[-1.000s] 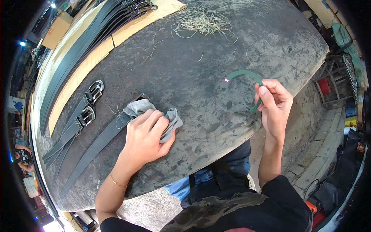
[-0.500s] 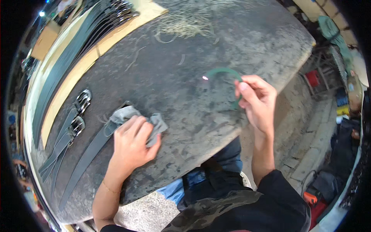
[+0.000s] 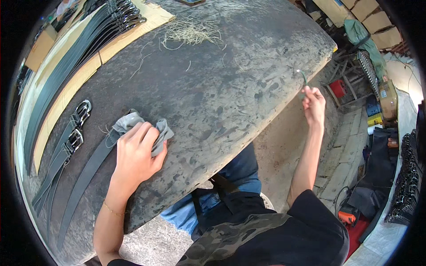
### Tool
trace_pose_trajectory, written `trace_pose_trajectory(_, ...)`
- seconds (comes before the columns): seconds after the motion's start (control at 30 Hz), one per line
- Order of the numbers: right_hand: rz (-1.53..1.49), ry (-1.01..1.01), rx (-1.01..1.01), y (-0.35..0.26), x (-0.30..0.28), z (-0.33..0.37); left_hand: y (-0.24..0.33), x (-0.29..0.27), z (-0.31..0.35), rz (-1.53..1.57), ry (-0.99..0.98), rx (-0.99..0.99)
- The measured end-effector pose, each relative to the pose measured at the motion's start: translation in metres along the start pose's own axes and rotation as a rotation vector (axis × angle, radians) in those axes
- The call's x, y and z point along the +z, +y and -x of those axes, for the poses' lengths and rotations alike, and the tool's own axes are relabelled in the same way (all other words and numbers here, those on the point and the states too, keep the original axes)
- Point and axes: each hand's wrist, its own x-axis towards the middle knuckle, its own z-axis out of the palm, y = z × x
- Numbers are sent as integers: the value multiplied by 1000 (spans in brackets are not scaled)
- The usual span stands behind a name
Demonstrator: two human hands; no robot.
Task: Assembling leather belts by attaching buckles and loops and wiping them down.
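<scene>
My left hand is closed over a crumpled grey cloth and presses it onto the buckle end of a dark belt. That buckle is mostly hidden by the cloth and fingers. The rest of the belt curves toward the near left of the table. Out to the right, by the table's edge, my right hand pinches a thin, curved green strip with a small bright spot at its tip. Left of my left hand lie a few more belts with silvery buckles.
A dark, scuffed table spreads before me. At its far left, many belts lie in a row on cardboard. A tangle of pale threads sits at the back. Beyond the right edge are a red container and an orange tool.
My right hand has swung outward to the right and farther away, carrying the green strip from over the table to its edge. My left hand keeps its hold on the cloth.
</scene>
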Motion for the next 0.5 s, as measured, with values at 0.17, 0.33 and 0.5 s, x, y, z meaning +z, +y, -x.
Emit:
trace_pose_trajectory(0.17,-154,12,30,-6,-5,-7,1,-3,0,-20,-39,-10)
trace_pose_trajectory(0.33,-591,70,219,-32,12,19,4,0,-2,-12,-9,2)
trace_pose_trajectory(0.5,-1173,-316,475,-38,60,59,2,-1,2,-5,-21,-4)
